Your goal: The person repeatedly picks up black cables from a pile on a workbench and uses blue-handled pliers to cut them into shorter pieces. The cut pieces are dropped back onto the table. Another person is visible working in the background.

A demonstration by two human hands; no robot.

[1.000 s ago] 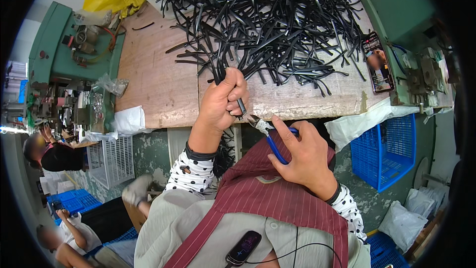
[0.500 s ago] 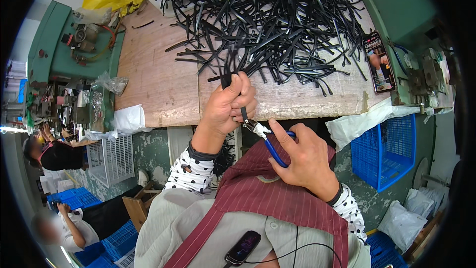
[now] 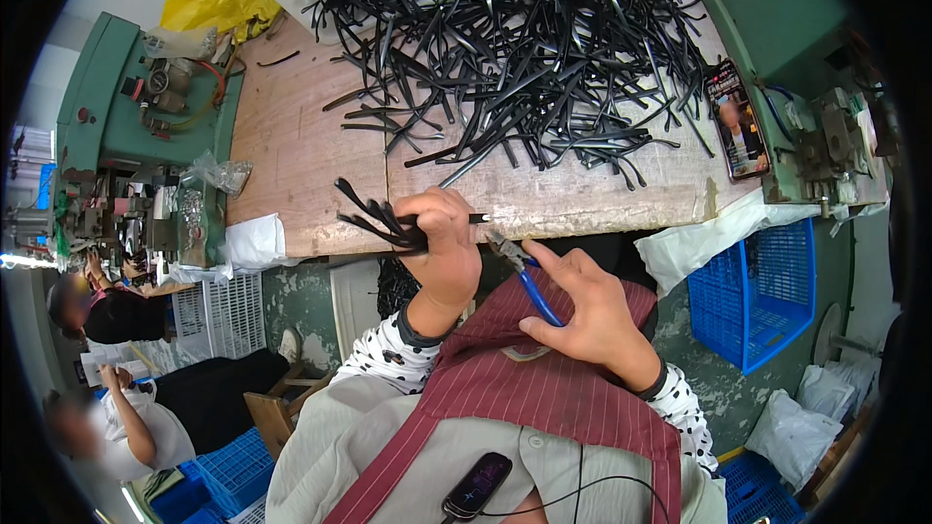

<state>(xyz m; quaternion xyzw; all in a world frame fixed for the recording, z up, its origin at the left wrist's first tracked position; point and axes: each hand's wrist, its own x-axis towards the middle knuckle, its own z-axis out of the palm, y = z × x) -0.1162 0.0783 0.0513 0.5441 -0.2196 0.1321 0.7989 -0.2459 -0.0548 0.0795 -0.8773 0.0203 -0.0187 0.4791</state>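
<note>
My left hand (image 3: 442, 247) is closed around several black eyeglass temples (image 3: 374, 220), whose curved ends fan out to the left. One dark temple end (image 3: 479, 218) sticks out past the fingers on the right. Blue-handled cutting pliers (image 3: 536, 296) rest in my right hand (image 3: 597, 320), thumb and fingers around the grips. The plier jaws (image 3: 499, 241) are just below and right of that end, apparently apart from it. Both hands are at the table's near edge. Beyond them lies a large tangled heap of black temples (image 3: 544, 68).
Green machines (image 3: 126, 107) flank the wooden table (image 3: 291, 155). A phone (image 3: 738, 121) leans at the right. A blue crate (image 3: 743, 301) and a white crate (image 3: 233, 315) stand below. Two people are at the far left, one with a white top (image 3: 165, 437).
My left hand has turned, swinging the bundle from pointing away to pointing left. The plier jaws, earlier at a temple's near end, are now lower on the handles' line and apart from it.
</note>
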